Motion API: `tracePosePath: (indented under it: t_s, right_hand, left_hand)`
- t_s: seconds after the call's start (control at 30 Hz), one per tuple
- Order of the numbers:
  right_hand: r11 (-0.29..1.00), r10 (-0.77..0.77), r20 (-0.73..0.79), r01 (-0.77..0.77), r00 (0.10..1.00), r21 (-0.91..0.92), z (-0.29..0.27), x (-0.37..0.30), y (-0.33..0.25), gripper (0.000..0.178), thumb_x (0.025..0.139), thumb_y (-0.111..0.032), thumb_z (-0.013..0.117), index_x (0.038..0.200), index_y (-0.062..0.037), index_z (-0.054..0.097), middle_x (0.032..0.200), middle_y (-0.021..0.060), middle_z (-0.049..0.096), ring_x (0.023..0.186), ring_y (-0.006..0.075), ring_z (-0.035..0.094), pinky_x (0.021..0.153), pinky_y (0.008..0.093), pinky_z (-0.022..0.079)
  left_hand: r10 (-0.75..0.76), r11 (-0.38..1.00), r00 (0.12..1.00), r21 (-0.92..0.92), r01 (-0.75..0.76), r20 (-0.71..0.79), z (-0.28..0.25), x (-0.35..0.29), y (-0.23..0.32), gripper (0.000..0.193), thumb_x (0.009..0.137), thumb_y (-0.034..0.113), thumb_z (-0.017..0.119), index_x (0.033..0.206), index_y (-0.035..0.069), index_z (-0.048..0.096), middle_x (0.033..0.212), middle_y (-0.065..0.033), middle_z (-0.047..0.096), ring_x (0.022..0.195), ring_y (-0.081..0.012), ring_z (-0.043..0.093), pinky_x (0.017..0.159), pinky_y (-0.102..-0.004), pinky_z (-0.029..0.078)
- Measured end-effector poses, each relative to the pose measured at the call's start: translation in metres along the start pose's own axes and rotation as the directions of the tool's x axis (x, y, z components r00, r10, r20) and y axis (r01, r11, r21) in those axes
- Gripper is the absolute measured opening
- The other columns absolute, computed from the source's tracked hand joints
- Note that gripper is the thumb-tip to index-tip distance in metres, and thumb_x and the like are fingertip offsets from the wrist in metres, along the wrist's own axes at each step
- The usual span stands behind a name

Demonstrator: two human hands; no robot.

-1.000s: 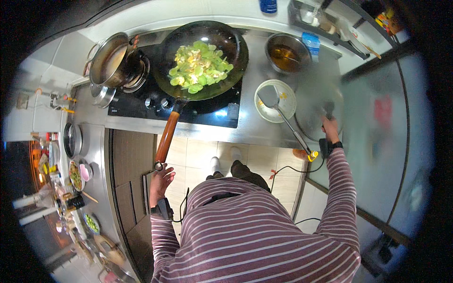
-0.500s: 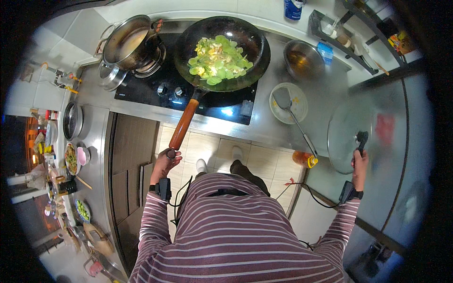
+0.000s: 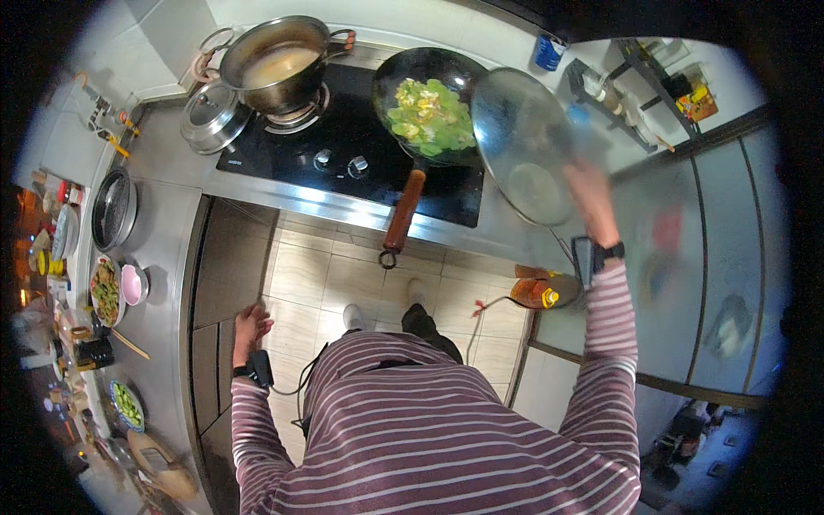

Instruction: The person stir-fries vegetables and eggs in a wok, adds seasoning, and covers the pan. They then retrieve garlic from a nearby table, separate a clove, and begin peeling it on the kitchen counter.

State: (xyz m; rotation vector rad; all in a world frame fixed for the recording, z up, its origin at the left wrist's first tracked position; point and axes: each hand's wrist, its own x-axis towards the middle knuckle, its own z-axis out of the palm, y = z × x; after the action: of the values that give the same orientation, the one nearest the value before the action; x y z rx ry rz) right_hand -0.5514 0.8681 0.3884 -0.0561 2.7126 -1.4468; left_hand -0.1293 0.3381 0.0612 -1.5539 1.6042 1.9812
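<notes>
My right hand (image 3: 592, 202), somewhat blurred, grips a large glass lid (image 3: 519, 120). The lid is held tilted at the right side of the wok (image 3: 390, 73), over its edge. Inside the wok lie sliced green vegetable and egg pieces (image 3: 429, 116). Its wooden handle (image 3: 403, 210) points toward me and no hand is on it. My left hand (image 3: 251, 328) hangs low at the left, by the cabinet front, with loosely bent fingers and nothing in them. Behind the lid, a pale plate (image 3: 534, 190) shows through the glass.
A pot (image 3: 275, 69) of cloudy liquid stands on the left burner of the black stove (image 3: 283, 159), beside a steel lid (image 3: 210, 116). An oil bottle (image 3: 536, 293) is at the right. Dishes and a pink bowl (image 3: 133, 283) line the left counter.
My left hand has let go of the wok handle and moved down left. My right hand has brought the glass lid from the right up to the wok's edge.
</notes>
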Motion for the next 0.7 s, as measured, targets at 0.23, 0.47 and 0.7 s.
tracePosePath:
  t_s: [0.23,0.47,0.7]
  right_hand:
    - [0.95,-0.127,0.115,0.154,0.985,-0.271,0.108,0.047,-0.066,0.041,0.086,-0.041,0.057,0.066,-0.0062,0.059,0.057,0.0004,0.052,0.055,0.0123,0.049,0.055,0.0313,0.037]
    - [0.98,0.166,0.21,-0.138,0.964,-0.141,0.163,0.124,-0.036,0.065,0.077,-0.025,0.07,0.124,0.0154,0.051,0.081,0.0064,0.061,0.057,0.0122,0.056,0.049,0.028,0.043]
    - [0.991,0.122,0.22,-0.109,0.968,-0.071,0.182,0.162,0.014,0.052,0.077,-0.026,0.07,0.111,0.0104,0.056,0.086,0.0069,0.062,0.065,0.0148,0.058,0.055,0.0285,0.046]
  left_hand:
    - [-0.136,0.991,0.985,-0.031,0.134,-0.106,-0.102,-0.035,-0.142,0.032,0.096,0.025,0.053,0.116,0.0,0.057,0.097,-0.0172,0.068,0.072,-0.024,0.07,0.056,-0.0319,0.056]
    - [-0.332,0.917,0.907,-0.313,0.247,-0.258,-0.113,-0.079,-0.25,0.021,0.091,0.018,0.05,0.098,0.0,0.057,0.084,-0.017,0.066,0.057,-0.0266,0.066,0.042,-0.0343,0.053]
    - [-0.285,0.854,0.953,-0.48,0.203,-0.105,-0.084,-0.104,-0.249,0.017,0.09,0.016,0.05,0.083,0.001,0.051,0.08,-0.0185,0.064,0.055,-0.0274,0.063,0.045,-0.0338,0.052]
